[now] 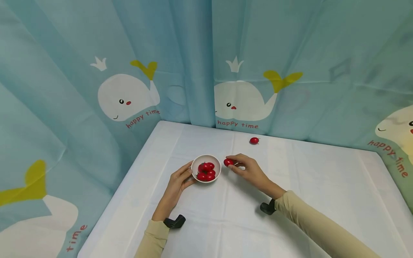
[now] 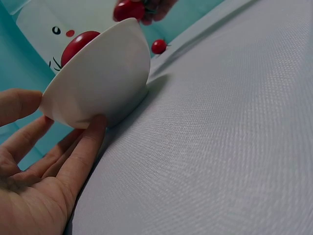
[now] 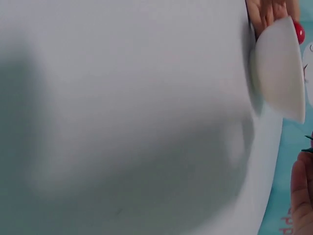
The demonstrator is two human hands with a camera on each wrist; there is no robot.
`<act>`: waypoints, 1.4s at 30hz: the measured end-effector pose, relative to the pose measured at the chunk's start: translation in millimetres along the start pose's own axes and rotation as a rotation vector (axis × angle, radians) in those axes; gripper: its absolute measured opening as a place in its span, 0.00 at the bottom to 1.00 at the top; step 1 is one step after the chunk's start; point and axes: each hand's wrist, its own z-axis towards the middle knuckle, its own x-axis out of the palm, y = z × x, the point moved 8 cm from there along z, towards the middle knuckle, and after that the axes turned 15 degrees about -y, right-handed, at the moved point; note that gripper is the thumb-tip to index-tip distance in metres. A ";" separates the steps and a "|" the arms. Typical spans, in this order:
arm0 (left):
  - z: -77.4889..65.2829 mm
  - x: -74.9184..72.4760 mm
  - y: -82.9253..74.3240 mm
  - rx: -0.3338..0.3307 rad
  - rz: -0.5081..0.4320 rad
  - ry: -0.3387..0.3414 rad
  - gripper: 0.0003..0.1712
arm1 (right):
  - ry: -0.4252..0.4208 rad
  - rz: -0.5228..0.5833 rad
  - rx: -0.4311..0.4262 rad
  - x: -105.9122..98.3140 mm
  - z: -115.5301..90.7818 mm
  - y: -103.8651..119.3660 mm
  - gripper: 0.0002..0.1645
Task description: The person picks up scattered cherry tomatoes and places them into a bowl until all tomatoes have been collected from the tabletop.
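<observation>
A white bowl [image 1: 206,181] stands on the table and holds several red cherry tomatoes [image 1: 205,167] with green stems. My left hand [image 1: 177,184] holds the bowl from its left side; in the left wrist view, one digit meets the rim while other fingertips [image 2: 99,121] lie against the lower wall. Between thumb and fingers, my right hand [image 1: 251,172] pinches a single cherry tomato [image 1: 228,162], just right of the bowl's rim. In the left wrist view that tomato [image 2: 129,10] appears above the far rim. The right wrist view mostly cuts off the right hand [image 3: 301,183].
Another cherry tomato [image 1: 254,141] lies near the back edge of the white-covered table [image 1: 226,222]. Blue curtains [image 1: 190,64] with printed whales hang behind the table and along its left side.
</observation>
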 end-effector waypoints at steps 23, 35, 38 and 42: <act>-4.6 2.3 -3.1 0.014 0.001 0.006 0.29 | 0.159 -0.161 -0.221 56.9 -2.2 47.3 0.23; -7.0 3.0 -5.4 0.015 0.018 0.000 0.29 | 0.170 -0.295 -0.325 68.1 -2.8 53.2 0.24; -7.7 3.6 -6.7 0.017 0.025 0.003 0.29 | 0.166 -0.305 -0.334 69.0 -2.3 52.0 0.23; -8.8 4.2 -9.1 0.021 0.035 0.000 0.29 | 0.161 -0.309 -0.350 69.1 -2.3 51.9 0.24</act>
